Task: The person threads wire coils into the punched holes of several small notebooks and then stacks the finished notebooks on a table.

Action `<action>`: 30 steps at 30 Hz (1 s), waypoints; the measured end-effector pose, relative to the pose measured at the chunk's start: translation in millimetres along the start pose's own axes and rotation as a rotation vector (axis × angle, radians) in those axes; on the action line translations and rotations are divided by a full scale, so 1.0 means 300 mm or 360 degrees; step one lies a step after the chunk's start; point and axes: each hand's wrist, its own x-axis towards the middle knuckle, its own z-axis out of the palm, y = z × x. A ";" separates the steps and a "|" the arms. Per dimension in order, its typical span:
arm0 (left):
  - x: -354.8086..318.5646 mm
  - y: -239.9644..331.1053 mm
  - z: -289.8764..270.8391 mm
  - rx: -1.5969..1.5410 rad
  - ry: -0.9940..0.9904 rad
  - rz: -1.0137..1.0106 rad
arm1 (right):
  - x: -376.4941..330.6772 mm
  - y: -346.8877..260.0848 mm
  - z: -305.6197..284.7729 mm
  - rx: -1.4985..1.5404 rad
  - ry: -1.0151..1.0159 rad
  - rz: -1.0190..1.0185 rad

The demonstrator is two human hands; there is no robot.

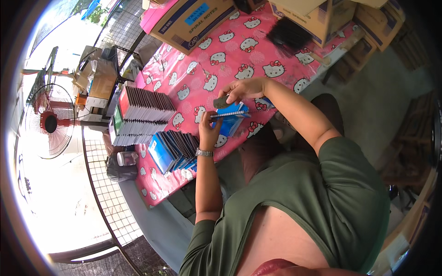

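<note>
My left hand [210, 131] grips the edge of a blue spiral notebook [232, 123] at the front of the table, its wire binding facing up. Pinched in the fingers of my right hand [245, 89] is a small dark grey-green block [221, 102], just above the notebook's binding; whether they touch I cannot tell. Left of my left hand stands a row of blue spiral notebooks [165, 151], leaning together. Farther left are stacked notebooks with red covers [130, 103] and green covers [116, 120].
A pink patterned cloth [209, 83] covers the table. Cardboard boxes [184, 34] stand along its far side, and another carton [317, 20] is at the far right beside a bundle of black wires [290, 36]. A standing fan [49, 121] is at the left.
</note>
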 end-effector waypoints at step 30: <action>-0.051 -0.031 0.105 -0.0896 0.0755 -0.0411 | -0.282 0.292 0.075 -0.2021 0.1282 0.0181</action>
